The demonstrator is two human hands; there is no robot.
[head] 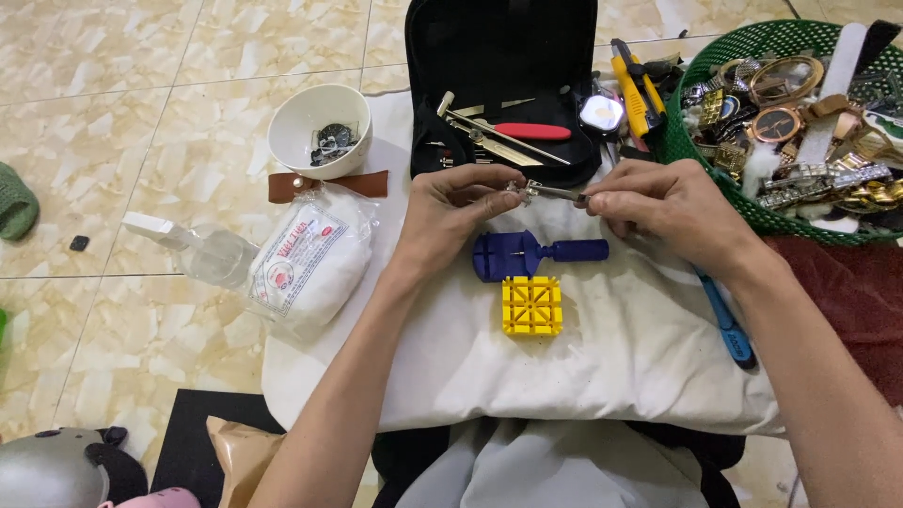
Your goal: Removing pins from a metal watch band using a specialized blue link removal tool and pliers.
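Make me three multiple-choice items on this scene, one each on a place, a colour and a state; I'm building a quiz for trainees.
1. Where does the yellow square plastic block lie?
A. in the green basket
B. on the white cloth, just nearer the person than the blue plastic tool
C. in the white bowl

2. What colour is the mesh basket of watches?
A. green
B. red
C. white

3. How is the small metal band piece held?
A. lying on the cloth
B. in the left hand only
C. between both hands

Answers: 1 B, it sits on the white cloth below the blue plastic tool. 2 A, its rim shows green. 3 C, the left hand and right hand each pinch an end.
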